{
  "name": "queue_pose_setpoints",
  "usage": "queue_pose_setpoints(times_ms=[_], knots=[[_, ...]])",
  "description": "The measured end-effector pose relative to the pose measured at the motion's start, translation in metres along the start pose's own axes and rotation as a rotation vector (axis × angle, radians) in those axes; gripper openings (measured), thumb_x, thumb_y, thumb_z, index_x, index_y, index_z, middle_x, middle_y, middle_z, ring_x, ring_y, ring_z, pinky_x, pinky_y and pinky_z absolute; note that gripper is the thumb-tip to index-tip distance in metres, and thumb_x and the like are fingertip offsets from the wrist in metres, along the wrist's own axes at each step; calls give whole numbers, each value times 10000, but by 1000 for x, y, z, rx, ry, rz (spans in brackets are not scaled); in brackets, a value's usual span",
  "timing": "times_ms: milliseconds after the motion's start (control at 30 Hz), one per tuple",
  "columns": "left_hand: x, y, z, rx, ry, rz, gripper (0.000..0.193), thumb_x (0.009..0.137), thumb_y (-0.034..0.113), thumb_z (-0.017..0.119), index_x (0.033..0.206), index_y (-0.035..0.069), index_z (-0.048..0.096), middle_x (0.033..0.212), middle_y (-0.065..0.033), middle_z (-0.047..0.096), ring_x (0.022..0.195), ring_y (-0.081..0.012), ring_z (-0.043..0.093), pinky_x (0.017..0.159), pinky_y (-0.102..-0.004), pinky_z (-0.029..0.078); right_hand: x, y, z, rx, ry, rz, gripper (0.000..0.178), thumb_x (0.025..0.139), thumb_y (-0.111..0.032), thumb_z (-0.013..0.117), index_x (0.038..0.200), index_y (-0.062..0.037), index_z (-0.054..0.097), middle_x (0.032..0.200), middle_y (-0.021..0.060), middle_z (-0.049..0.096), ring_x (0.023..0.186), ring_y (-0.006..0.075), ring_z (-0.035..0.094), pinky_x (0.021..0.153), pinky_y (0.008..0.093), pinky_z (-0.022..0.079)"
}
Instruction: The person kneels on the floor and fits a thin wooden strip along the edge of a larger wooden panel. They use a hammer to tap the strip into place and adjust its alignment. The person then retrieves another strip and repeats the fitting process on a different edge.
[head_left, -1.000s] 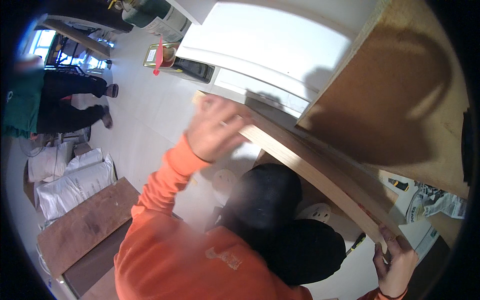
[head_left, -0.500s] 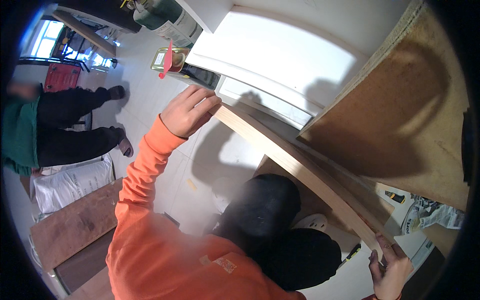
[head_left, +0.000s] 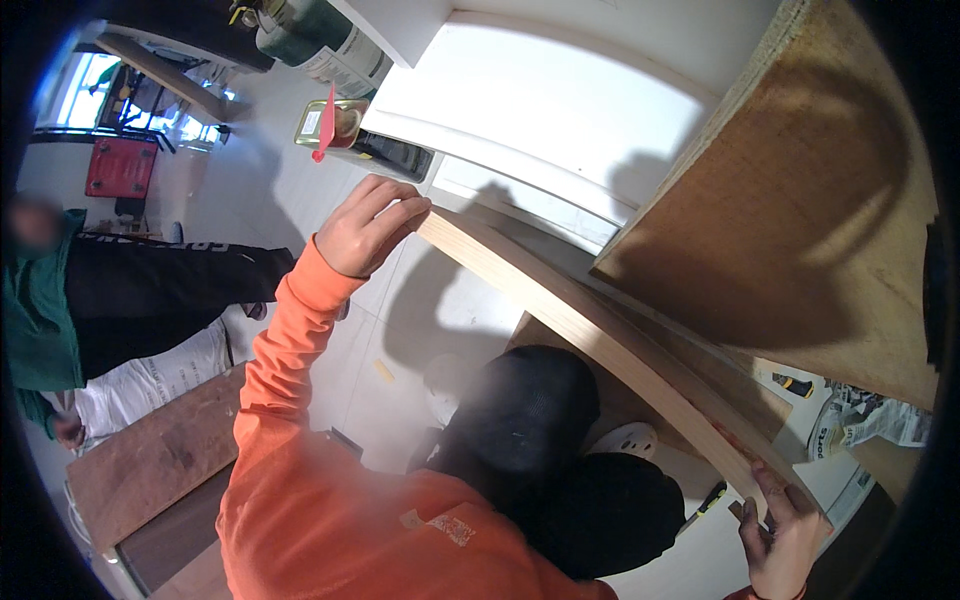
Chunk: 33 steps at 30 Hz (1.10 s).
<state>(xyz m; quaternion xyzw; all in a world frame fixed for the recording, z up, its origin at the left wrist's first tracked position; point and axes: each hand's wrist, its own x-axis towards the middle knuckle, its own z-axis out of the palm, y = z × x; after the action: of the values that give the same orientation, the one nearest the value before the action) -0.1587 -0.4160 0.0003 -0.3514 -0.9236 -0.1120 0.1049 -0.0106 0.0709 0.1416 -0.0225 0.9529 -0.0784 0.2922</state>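
A long pale wooden board (head_left: pixel 590 322) spans the space in front of me, running from upper left down to lower right. Its far left end is gripped by my left hand (head_left: pixel 368 225), fingers folded over the top. At the other end, my right hand (head_left: pixel 785 525) pinches the board between thumb and fingers. Behind it leans a large plywood panel (head_left: pixel 770 210) with a rough edge. A darker flat wooden piece (head_left: pixel 690 375) lies partly hidden beneath the board.
A white cabinet piece (head_left: pixel 540 110) stands ahead. Beyond my left hand are a tin can (head_left: pixel 335 122) and a green gas cylinder (head_left: pixel 325 50). A yellow-black tool (head_left: pixel 792 385) and another (head_left: pixel 706 505) lie at right. A person in green (head_left: pixel 45 300) stands left, near brown boards (head_left: pixel 160 450).
The person at left has shifted toward me, legs now closer together, with a hand low by the white sack. My hands and the board stay nearly where they were.
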Motion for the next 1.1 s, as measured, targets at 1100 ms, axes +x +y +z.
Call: queue_pose_setpoints(times_ms=[1100], knots=[[-20,36,34,332,176,-268,588,760,2,702,1324,123,587,1354,-103,598,1278,-308,530,1063,-453,363,-1,18,26,-39,180,-19,449,733,-129,754,1182,-131,729,648,74,556,476,241,540,482,378,432]])
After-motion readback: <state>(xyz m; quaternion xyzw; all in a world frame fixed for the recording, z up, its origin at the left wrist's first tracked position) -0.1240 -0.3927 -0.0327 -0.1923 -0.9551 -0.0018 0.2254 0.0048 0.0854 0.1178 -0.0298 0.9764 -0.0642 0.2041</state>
